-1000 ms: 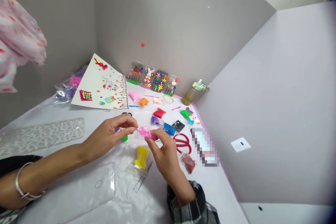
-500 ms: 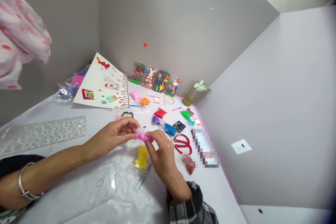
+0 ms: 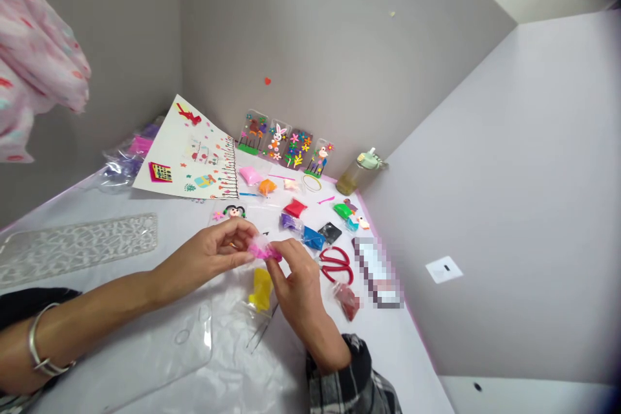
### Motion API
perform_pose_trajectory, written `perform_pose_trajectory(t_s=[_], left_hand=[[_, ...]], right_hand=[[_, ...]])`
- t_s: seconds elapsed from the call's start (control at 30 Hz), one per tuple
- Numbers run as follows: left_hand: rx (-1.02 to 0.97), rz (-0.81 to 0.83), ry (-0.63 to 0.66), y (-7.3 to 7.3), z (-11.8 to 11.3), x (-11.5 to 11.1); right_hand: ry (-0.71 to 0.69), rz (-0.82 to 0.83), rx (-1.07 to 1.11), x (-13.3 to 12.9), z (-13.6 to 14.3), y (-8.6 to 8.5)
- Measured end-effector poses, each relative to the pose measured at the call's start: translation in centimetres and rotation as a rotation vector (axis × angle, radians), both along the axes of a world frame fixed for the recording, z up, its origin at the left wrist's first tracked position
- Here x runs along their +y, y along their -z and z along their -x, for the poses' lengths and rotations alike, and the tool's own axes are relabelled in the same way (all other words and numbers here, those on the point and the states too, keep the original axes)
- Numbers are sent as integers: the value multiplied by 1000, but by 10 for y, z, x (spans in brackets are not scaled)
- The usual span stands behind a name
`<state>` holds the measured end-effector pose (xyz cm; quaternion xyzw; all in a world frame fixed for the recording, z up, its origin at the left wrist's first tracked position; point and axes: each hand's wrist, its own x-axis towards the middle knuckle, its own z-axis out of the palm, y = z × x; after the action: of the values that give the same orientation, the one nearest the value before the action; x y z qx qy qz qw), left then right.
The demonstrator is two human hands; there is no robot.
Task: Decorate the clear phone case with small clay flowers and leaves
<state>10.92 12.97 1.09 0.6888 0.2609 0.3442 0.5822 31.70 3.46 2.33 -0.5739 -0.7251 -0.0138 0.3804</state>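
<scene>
One pink packet [image 3: 261, 250] pinched by left hand [image 3: 220, 247], right hand [image 3: 298, 273]; table edge [image 3: 420, 343] right, past red scissors [image 3: 336, 266].

I've got the left forearm [image 3: 129, 297] slanting in from lower left, left hand [image 3: 223, 247] with fingers [image 3: 239, 226] arched above the thumb [image 3: 237, 261]. Right hand [image 3: 297, 275] angles up-left, fingers bent in a pinch. Both hands' fingertips sit close together.
</scene>
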Motion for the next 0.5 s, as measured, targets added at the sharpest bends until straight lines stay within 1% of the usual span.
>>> perform_pose_trajectory(t_s=[0.13, 0.27, 0.37, 0.43, 0.5], left_hand=[[3, -29, -15, -2, 0, -2], [-50, 8, -17, -11, 1, -3], [-60, -72, -21, -16, 2, -3], [-5, -140, -36, -16, 3, -1], [37, -156, -47, -16, 3, -1]], right_hand=[[-3, 9, 14, 0, 1, -1], [-31, 79, 147, -1, 5, -4], [-67, 120, 241, -2, 8, -8], [-78, 135, 270, -3, 8, -10], [-78, 136, 282, -3, 8, -11]])
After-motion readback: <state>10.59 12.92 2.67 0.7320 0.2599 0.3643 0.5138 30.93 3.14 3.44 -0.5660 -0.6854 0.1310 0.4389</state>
